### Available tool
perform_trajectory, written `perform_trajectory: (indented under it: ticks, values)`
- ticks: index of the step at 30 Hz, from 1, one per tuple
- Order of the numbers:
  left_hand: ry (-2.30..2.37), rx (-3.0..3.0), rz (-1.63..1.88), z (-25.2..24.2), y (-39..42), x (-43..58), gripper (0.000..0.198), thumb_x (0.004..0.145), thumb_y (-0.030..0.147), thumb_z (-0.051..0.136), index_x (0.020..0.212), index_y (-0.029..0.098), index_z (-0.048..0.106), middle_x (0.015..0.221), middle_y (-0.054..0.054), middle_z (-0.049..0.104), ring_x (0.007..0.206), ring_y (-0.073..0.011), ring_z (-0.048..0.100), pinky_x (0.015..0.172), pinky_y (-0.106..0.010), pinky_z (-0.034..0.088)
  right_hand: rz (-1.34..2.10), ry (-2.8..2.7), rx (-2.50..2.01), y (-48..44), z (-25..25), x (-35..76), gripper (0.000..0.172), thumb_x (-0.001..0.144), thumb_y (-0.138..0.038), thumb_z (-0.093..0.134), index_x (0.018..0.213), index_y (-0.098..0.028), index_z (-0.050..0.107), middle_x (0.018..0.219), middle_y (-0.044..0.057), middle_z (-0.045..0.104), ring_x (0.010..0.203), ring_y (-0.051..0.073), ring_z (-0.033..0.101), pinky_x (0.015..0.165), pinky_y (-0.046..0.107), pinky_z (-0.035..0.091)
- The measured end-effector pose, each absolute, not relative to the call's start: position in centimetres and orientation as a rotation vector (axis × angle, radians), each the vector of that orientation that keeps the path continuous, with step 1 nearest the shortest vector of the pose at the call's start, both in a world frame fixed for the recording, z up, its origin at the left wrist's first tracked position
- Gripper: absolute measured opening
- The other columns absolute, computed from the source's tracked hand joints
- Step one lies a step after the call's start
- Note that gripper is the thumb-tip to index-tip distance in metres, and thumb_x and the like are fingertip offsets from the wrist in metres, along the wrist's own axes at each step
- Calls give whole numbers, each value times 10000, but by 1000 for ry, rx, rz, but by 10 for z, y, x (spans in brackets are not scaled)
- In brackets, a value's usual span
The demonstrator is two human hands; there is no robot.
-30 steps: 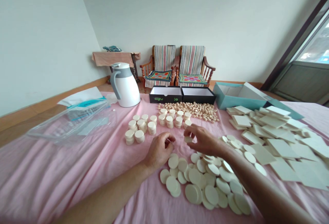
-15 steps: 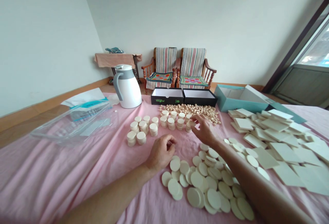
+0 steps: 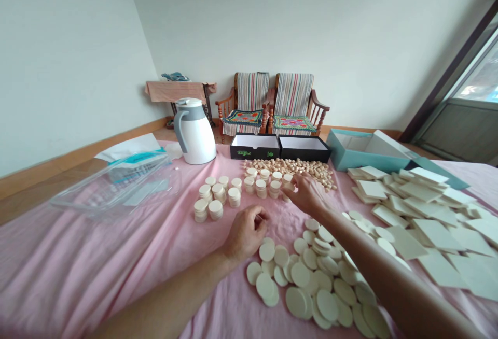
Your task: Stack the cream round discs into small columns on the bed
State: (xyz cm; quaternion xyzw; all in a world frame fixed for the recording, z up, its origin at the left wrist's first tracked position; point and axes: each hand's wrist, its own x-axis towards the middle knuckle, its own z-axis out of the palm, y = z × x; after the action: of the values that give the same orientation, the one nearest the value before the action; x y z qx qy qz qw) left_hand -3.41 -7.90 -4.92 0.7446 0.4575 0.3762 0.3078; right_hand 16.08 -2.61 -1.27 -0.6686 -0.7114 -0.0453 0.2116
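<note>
Currently at right hand (image 3: 308,194): fingers bent and nearly together at the rightmost near stack (image 3: 287,199); whether a disc is pinched between them cannot be told.
Left hand (image 3: 244,232): fingers loosely curled, a small gap by the thumb, no disc visible; inner palm hidden.
Loose discs (image 3: 301,274): spread on the cloth-covered surface (image 3: 97,261), below and between both hands.
Finished-looking stacks (image 3: 234,197): upright, close together, beyond the left hand.
Stacking method, as judged: align edges, keep the disc level, release gently, and lift clear without brushing neighbouring columns.
</note>
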Motion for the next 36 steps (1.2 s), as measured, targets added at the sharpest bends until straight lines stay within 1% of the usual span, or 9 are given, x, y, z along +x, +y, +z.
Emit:
perform_trajectory:
  ticks: [8,10,13,17,19,23,28,31,36]
  values:
    - [1196,1954,999,-49,-79,-34,190,711,70,457,799,150,605,770,-32,663,690,-130,617,636,-218,473,-137,-1880,-1826,-35,1,163,315,805,-466,486,740,-173,584,788,72,611,696,167,551,575,255,334]
    - [1186,1957,998,-47,-80,-34,189,714,73,454,799,146,606,774,-34,660,689,-129,613,631,-218,471,-76,-1960,-1767,-42,8,173,230,791,-382,515,699,-184,585,730,45,612,674,159,551,578,253,341]
    - [1186,1966,987,-45,-79,-34,197,712,75,455,810,147,610,778,-32,659,695,-131,611,627,-219,470,203,-2268,-1685,-57,12,191,44,694,-201,576,703,-201,619,694,19,626,652,157,557,578,250,355]
    - [1192,1966,972,-47,-78,-35,195,717,84,458,816,156,610,762,-27,665,701,-137,622,622,-220,475,429,-2530,-1520,-74,4,210,335,571,-44,568,836,-230,652,845,32,647,795,189,576,682,271,397]
    - [1198,1974,977,-49,-77,-35,193,724,87,456,821,161,605,762,-25,667,694,-137,626,628,-225,480,423,-2546,-1500,-77,-2,212,398,554,-14,539,870,-231,643,869,37,634,828,193,569,713,275,399]
    - [1219,1996,980,-52,-76,-34,202,720,76,446,824,167,594,766,-23,670,698,-140,636,646,-236,490,335,-2565,-1497,-77,-11,201,352,560,-12,512,847,-189,611,858,61,603,814,189,555,714,270,389]
    - [1226,2003,974,-52,-75,-34,205,710,68,448,823,162,590,765,-27,672,703,-143,641,654,-242,494,246,-2381,-1612,-74,-20,185,173,698,-139,520,863,-151,570,814,74,573,728,171,530,650,263,365]
    - [1211,1994,973,-52,-75,-35,191,712,75,461,823,161,590,758,-28,673,701,-144,641,648,-239,494,260,-2288,-1637,-73,-22,186,211,732,-177,531,935,-139,571,850,81,577,726,165,530,652,261,368]
    - [1200,1976,975,-51,-75,-35,191,717,81,462,823,167,595,752,-24,677,703,-143,643,642,-233,493,417,-2411,-1449,-75,-16,194,357,626,-26,526,934,-187,609,925,58,581,815,159,543,729,249,388]
